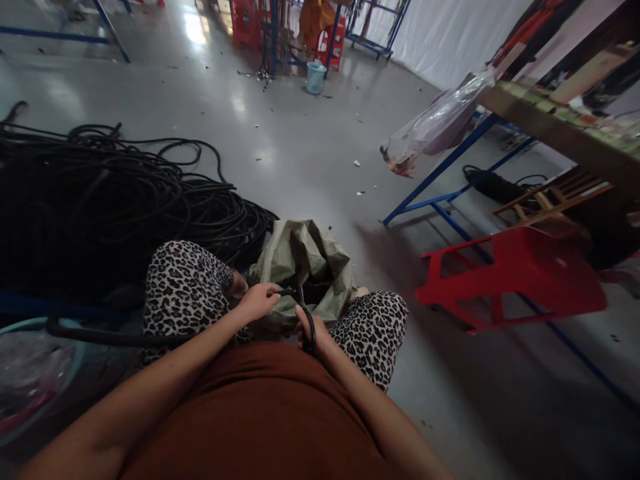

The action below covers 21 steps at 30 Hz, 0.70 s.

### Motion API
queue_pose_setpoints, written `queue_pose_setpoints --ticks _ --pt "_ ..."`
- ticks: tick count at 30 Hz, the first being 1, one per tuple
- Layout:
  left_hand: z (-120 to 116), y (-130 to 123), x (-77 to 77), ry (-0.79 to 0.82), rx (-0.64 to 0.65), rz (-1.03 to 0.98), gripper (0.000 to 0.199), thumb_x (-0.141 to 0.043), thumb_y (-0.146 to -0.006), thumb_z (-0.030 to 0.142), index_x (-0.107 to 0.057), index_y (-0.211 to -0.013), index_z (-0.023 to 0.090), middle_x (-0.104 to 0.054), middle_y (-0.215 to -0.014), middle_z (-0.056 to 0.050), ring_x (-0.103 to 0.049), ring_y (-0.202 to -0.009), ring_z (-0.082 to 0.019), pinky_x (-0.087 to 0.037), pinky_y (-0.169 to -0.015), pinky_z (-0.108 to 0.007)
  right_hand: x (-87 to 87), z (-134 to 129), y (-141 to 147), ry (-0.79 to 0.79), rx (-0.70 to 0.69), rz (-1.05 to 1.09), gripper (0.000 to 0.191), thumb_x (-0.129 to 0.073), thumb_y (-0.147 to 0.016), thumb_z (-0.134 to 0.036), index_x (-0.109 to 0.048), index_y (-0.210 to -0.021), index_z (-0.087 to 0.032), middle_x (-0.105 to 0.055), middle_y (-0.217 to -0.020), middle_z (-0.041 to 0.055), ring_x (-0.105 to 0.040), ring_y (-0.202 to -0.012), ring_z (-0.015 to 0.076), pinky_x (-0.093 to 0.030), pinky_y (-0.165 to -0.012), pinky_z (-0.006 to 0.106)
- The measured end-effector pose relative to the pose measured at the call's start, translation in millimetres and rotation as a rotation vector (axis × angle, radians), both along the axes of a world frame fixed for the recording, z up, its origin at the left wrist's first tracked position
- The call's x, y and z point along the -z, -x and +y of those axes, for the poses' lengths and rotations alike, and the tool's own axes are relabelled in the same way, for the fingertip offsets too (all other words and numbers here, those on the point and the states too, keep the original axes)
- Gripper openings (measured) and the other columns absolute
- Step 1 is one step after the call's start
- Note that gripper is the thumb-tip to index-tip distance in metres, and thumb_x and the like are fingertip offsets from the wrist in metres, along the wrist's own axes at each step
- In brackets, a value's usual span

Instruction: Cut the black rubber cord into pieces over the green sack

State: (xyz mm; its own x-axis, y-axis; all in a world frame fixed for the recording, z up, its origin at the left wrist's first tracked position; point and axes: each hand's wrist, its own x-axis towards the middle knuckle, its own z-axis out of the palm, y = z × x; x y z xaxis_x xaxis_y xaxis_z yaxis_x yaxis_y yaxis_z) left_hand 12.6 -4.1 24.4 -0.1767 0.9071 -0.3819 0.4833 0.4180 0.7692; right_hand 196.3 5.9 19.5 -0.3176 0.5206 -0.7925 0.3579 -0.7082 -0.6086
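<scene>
One grey floor point(300, 153) fills most of the frame. One large heap of black cords point(150, 193) spreads across the left side, its loops too tangled to count. One table point(565, 123) on blue legs stands at upper right, and one big red stool point(545, 280) stands below it at right. Two knees in leopard-print trousers point(183, 280) flank one olive-green sack point(337, 267) at the centre, its mouth gaping. One basin point(75, 353) with clear plastic in it sits at lower left. One transparent bag point(435, 127) hangs off the table's corner, and two smaller red stools point(245, 27) show at the top, with one pale blue bucket point(315, 79) near them.

Two hands meet over the sack's near rim, just below the middle of the frame. The left hand point(259, 302) pinches one black cord point(286, 292), whose short end points right. A length of black cord also passes under the left forearm at lower left; whether it is the same piece cannot be told. The right hand point(320, 330) is curled round one pair of scissors point(311, 332) by its black handles, the blades just beside the cord's end; whether they touch is too small to tell.
</scene>
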Motion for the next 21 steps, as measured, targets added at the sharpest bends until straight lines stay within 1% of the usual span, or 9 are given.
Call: queue_pose_setpoints --ticks 4,9,16,21 --pt "1.9 -0.1 -10.0 0.014 -0.046 -0.070 0.031 -0.048 -0.073 0.034 -0.059 -0.094 0.015 -0.064 -0.070 -0.001 -0.053 -0.047 -0.009 -0.039 -0.046 -0.020 3.7 -0.1 2.2 0.035 -0.043 -0.007 0.049 -0.044 -0.078 -0.061 -0.051 -0.070 -0.013 -0.050 -0.048 0.0003 -0.049 -0.037 0.0108 -0.041 -0.039 0.022" --pt "2.4 -2.6 -23.4 0.033 -0.099 -0.165 0.034 -0.050 -0.071 0.033 -0.057 -0.097 0.012 -0.063 -0.071 -0.002 -0.053 -0.046 -0.009 -0.040 -0.044 -0.021 10.3 -1.8 2.5 -0.016 -0.106 0.139 0.051 -0.046 -0.077 -0.061 -0.054 -0.077 -0.011 -0.055 -0.055 0.0020 -0.055 -0.045 0.0115 -0.043 -0.045 0.021" --pt "-0.4 -8.0 -24.3 0.029 -0.088 -0.218 0.030 -0.050 -0.069 0.031 -0.057 -0.093 0.013 -0.062 -0.067 0.000 -0.049 -0.044 -0.007 -0.042 -0.046 -0.021 14.9 0.2 5.2 0.026 -0.084 0.150 0.049 -0.046 -0.078 -0.059 -0.054 -0.079 -0.011 -0.057 -0.061 0.0031 -0.056 -0.046 0.0106 -0.043 -0.045 0.020" --pt "-1.6 -9.5 -25.2 0.027 -0.076 -0.212 0.030 -0.050 -0.069 0.031 -0.057 -0.092 0.013 -0.062 -0.065 0.001 -0.050 -0.045 -0.008 -0.042 -0.045 -0.021 27.9 1.4 5.4 0.017 -0.083 0.157 0.049 -0.046 -0.078 -0.059 -0.055 -0.081 -0.011 -0.059 -0.064 0.0042 -0.057 -0.048 0.0116 -0.043 -0.045 0.021"
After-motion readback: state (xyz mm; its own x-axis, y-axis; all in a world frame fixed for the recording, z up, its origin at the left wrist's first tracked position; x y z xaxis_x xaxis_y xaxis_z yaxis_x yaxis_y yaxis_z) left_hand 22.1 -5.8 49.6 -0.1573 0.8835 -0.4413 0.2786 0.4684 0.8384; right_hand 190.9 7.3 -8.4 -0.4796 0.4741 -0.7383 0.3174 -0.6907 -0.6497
